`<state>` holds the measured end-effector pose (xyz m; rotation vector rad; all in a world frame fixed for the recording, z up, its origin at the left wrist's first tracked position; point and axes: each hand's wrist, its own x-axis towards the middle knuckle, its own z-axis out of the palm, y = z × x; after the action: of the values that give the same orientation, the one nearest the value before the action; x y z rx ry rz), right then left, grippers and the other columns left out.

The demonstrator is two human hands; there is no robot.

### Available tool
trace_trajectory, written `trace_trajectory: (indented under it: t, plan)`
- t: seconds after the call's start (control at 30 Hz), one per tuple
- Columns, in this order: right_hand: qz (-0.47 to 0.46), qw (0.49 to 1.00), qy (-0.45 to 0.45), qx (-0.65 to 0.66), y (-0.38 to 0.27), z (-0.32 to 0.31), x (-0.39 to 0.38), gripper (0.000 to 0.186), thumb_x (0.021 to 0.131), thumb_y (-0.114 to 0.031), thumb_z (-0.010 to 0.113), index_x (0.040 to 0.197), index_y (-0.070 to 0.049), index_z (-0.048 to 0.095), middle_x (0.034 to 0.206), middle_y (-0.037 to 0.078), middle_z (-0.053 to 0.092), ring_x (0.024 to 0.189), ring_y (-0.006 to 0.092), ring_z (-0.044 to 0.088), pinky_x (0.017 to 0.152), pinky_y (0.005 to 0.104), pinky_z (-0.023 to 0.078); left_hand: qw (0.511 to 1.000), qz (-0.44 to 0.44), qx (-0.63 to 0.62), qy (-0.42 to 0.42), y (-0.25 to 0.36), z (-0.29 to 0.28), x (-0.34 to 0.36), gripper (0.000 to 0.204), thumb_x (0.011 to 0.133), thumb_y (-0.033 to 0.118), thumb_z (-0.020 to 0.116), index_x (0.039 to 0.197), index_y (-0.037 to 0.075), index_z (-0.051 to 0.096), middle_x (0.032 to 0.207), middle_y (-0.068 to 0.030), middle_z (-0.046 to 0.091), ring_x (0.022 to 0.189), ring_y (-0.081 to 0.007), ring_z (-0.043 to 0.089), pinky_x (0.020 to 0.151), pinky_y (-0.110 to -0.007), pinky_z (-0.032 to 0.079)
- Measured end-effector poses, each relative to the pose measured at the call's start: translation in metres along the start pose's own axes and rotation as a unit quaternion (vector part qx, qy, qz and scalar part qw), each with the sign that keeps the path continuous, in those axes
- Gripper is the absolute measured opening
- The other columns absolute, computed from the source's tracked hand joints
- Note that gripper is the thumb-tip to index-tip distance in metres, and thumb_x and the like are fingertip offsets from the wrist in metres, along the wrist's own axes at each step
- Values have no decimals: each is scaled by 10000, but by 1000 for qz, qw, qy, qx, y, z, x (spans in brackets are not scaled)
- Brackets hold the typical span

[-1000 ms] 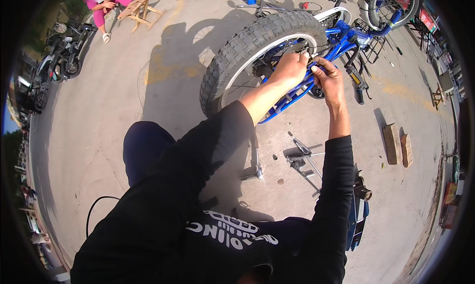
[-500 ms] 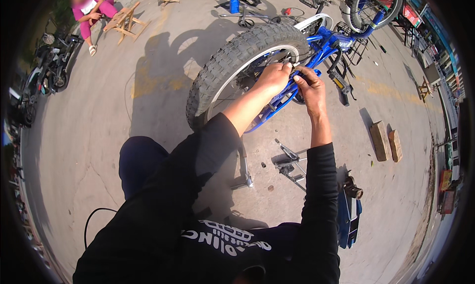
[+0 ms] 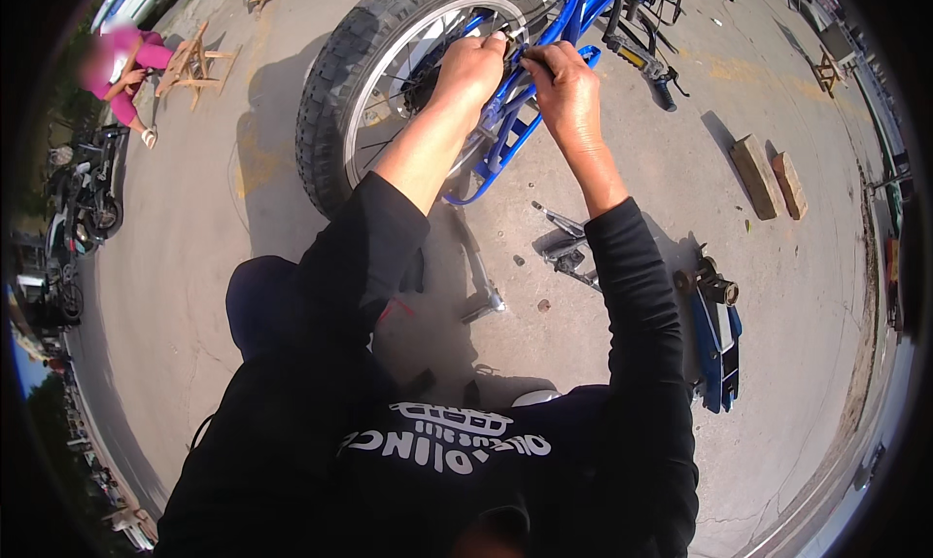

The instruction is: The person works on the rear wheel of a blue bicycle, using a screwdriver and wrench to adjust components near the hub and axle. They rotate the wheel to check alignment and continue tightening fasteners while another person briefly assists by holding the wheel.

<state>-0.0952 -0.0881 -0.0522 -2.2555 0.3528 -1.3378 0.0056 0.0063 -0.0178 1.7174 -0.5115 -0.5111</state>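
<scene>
A blue bicycle frame lies beyond my knees, with its fat knobbly tyre and spoked wheel at the left. My left hand is closed, thumb and fingers pinched beside the wheel rim close to the frame. Just to its right, my right hand pinches with thumb and forefinger over the blue tubes. The fingertips hide whatever small part lies between them. A pedal or lever with a yellow stripe sticks out right of my right hand.
Below the bicycle, a metal bar and grey bracket-like parts lie on the concrete. A blue toolbox-like object sits at right, beyond it two blocks. A seated person is near a wooden stool; motorcycles stand far left.
The view has shifted, so the bicycle and both hands appear higher and further left. My hands stay at the same area of the frame, their fingertips slightly further apart.
</scene>
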Motion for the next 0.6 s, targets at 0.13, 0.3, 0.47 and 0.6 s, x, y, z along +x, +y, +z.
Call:
trace_trajectory:
  t: [0.13, 0.3, 0.47, 0.6]
  plan:
    - [-21, 999, -26, 18, 8, -7, -2, 145, 834, -127, 701, 961, -54, 703, 894, 125, 663, 807, 312, 665, 709, 365, 530, 999, 43, -9, 1, -7, -4, 5, 424, 1001, 332, 511, 991, -68, 653, 902, -145, 675, 839, -191, 605, 785, -378, 468]
    - [134, 966, -216, -38, 66, -66, -49, 218, 887, -192, 663, 1015, -18, 688, 928, 163, 698, 814, 320, 682, 764, 372, 531, 999, 23, 24, 4, -5, -3, 4, 384, 1015, 291, 513, 1135, -58, 619, 1100, -145, 667, 1020, -199, 623, 925, -339, 468]
    - [199, 845, -458, -192, 138, -135, -213, 234, 855, -198, 660, 1045, -63, 679, 937, 159, 702, 912, 327, 671, 800, 430, 528, 1000, 14, -1, -3, 6, 2, -7, 431, 1010, 295, 518, 1190, -92, 582, 1193, -188, 630, 1111, -243, 590, 992, -349, 434]
    - [288, 854, -420, -104, 124, -97, -289, 431, 873, -73, 556, 1302, -88, 525, 963, 248, 666, 895, 410, 656, 753, 472, 519, 1000, 13, 4, 8, 10, -2, -10, 443, 1007, 304, 529, 1190, -96, 579, 1196, -199, 627, 1131, -240, 575, 993, -352, 426]
